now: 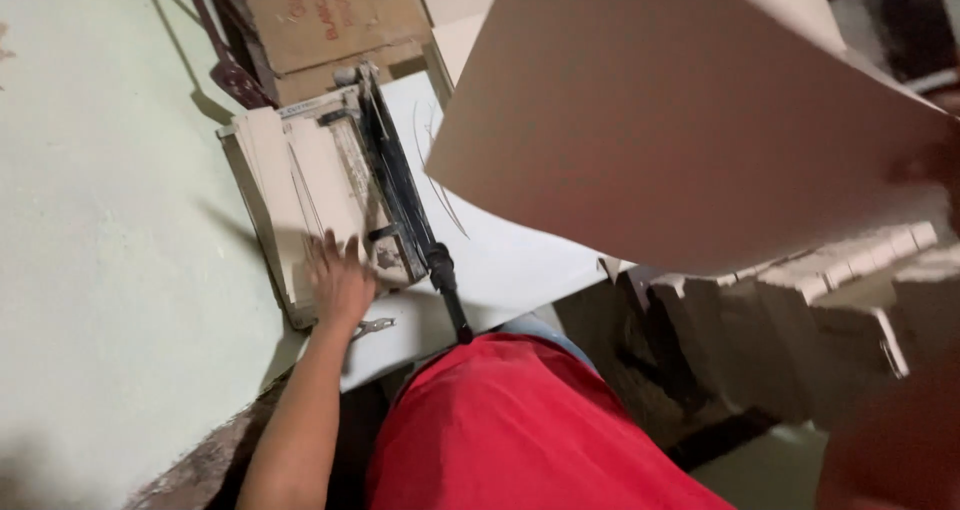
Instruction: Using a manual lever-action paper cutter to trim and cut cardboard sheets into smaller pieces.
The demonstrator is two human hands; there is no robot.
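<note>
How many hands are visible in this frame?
2. The left hand lies flat on the paper cutter; the right hand, blurred at the right edge, holds up the large sheet.

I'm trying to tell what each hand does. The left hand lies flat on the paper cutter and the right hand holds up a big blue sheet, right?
Not quite: the sheet is beige, not blue. The head view shows it held up at its right edge by the blurred right hand. The rest is right: the left hand lies flat on the paper cutter.
</note>
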